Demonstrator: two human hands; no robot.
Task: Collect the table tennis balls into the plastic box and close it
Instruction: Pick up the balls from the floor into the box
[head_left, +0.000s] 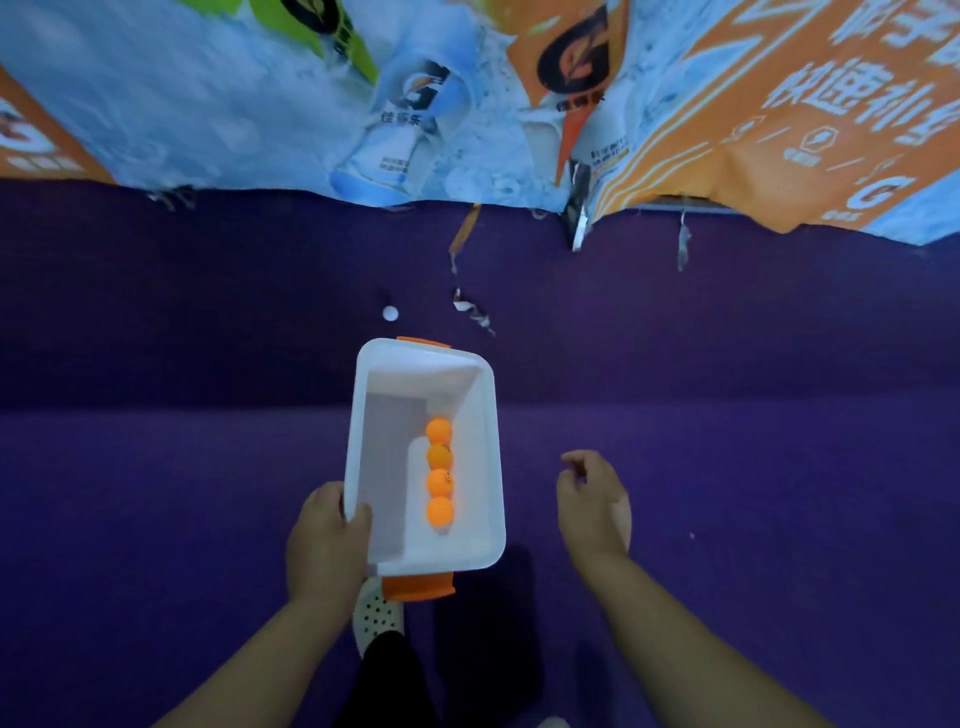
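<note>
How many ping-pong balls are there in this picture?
5. Four orange balls lie in a row inside the white box, near its right wall. One white ball sits on the purple floor just beyond the box. None seems hidden.

The left hand (328, 540) grips the left rim of a white plastic box (493, 457), thumb hooked over the edge, holding it above the purple floor (727, 364). Four orange balls (439, 472) sit in a row along its right inner wall (orange handles (420, 586) at both ends). The right hand (592, 501) hovers beside it, loosely curled and holding nothing. A white ball (390, 313) lies on the floor beyond the box, near torn banners (260, 104).
</note>
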